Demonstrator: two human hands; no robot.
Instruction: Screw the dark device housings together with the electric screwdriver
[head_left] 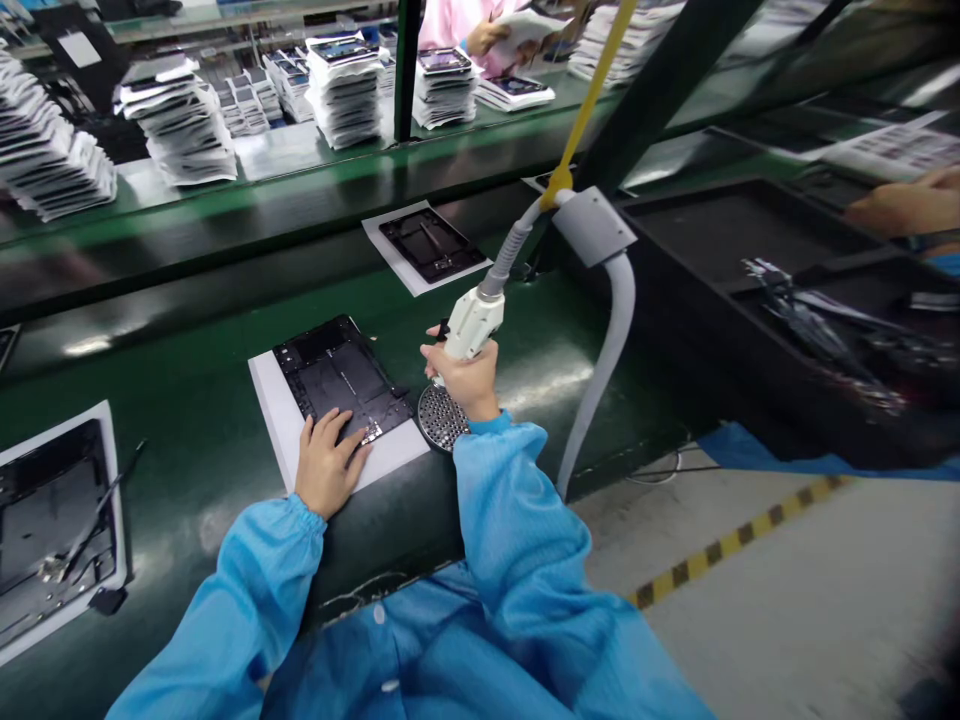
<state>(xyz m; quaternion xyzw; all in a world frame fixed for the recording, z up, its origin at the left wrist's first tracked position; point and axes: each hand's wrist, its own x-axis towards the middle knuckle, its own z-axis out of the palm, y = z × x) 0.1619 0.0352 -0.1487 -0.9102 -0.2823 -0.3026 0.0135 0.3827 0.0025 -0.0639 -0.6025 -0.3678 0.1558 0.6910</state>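
In the head view, my right hand [469, 378] wraps around a white handpiece [474, 318] fed by a ribbed grey hose. A round, perforated metal head [444, 418] shows below that hand, beside the right corner of an opened black tablet housing [341, 370]. The housing lies on a white sheet [271, 415] on the green bench. My left hand [330, 462] rests with fingers spread over the housing's near edge, touching it near small silvery parts. Whether a fingertip presses on one of them, I cannot tell.
Another opened tablet [56, 520] with a loose cable lies at left; a further one [431, 243] lies beyond. A grey bracket [596, 225] hangs from a yellow strap [596, 90]. Black trays [712, 240] with cables stand right. Across the bench, a pink-sleeved person handles papers near stacks [345, 95].
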